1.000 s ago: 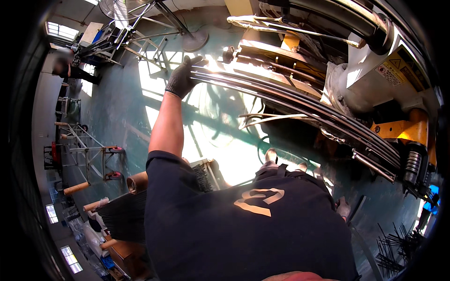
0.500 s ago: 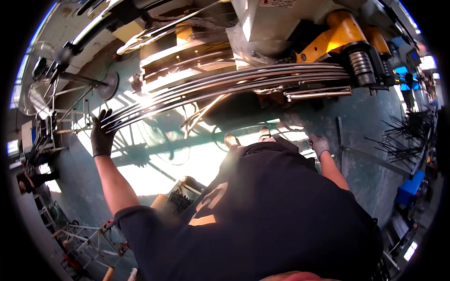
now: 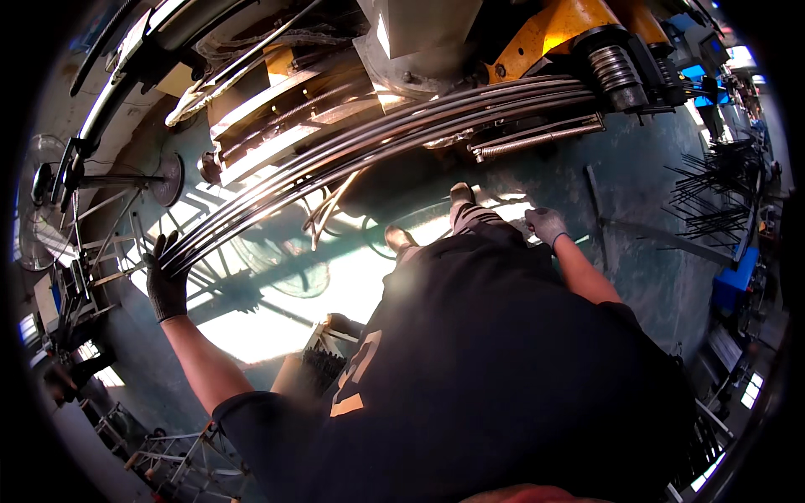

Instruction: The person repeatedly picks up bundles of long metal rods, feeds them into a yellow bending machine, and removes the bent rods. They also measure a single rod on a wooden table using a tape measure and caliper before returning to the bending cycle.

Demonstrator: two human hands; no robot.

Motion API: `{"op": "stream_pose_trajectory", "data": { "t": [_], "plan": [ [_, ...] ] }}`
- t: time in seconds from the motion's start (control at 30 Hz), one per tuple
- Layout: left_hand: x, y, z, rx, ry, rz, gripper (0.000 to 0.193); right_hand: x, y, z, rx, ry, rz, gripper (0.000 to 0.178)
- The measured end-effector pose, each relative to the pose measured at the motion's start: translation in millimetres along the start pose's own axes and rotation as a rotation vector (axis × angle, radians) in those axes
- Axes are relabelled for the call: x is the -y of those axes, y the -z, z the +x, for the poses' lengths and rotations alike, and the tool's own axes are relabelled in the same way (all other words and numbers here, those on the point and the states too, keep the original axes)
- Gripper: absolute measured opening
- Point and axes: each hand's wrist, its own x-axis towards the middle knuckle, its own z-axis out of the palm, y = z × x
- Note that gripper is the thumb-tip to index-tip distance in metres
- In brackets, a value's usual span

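My left hand (image 3: 169, 283), in a dark glove, holds the left ends of several long metal rods (image 3: 335, 149). Its fingertips show beyond the rods. The bundle runs in a slight bow to the right, up to a coil spring (image 3: 616, 77) beside a yellow machine arm (image 3: 549, 33); how the rods' right ends are held there is hidden. Low beside my leg hangs my right hand (image 3: 547, 225) in a grey glove, its fingers curled and nothing visible in them.
Under the rods stands a machine bed (image 3: 289, 126) with a threaded shaft. A spring-fitted bar (image 3: 537, 138) sits below their right part. Many thin dark rods (image 3: 713, 189) stick out at far right, near a blue box (image 3: 736, 281). A metal frame (image 3: 180, 457) stands lower left.
My left hand and the rod ends have shifted left and lower in the picture. My right foot has stepped forward. The view has also shifted, moving the machine up and left.
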Motion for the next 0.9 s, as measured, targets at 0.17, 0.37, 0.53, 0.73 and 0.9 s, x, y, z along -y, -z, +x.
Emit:
{"op": "stream_pose_trajectory", "data": {
  "t": [0.17,0.37,0.53,0.73,0.9],
  "plan": [
    [17,1,-11,-0.596,-0.23,-0.356,0.075,-52,-2,74,-0.076,0.212,-0.365,0.032],
    [139,-75,-52,-0.856,-0.225,-0.588,0.069,-36,30,153,0.164,0.511,-0.768,0.026],
    [275,-199,-50,-0.858,0.175,-0.717,0.062,-25,73,206,0.02,0.597,-0.671,0.03],
    [340,-319,-26,-0.475,0.446,-0.548,0.064,-35,94,222,-0.051,0.65,-0.634,0.035],
    [324,-317,-7,-0.351,0.419,-0.491,0.042,-54,72,202,-0.018,0.603,-0.664,0.039]
  ]
}}
